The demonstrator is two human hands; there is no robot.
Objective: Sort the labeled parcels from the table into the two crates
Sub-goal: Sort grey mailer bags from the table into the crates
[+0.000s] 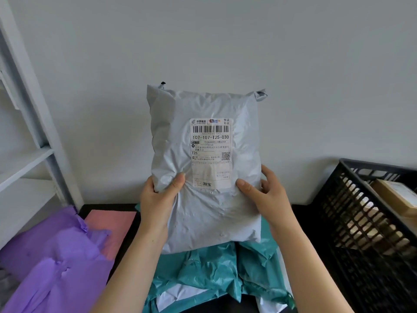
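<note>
Both hands are holding the grey parcel (203, 159) upright above the counter (302, 213), left hand (158, 195) and right hand (266, 195) pinching its lower edges, probably so the label (211, 152) is facing up for reading before choosing the black crate (361, 222).

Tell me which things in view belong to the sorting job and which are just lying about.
Job: grey labeled parcel held by left hand and right hand; teal parcels; purple parcels; pink parcel; black crate holding a cardboard box.
Lying about: white shelving unit.
</note>
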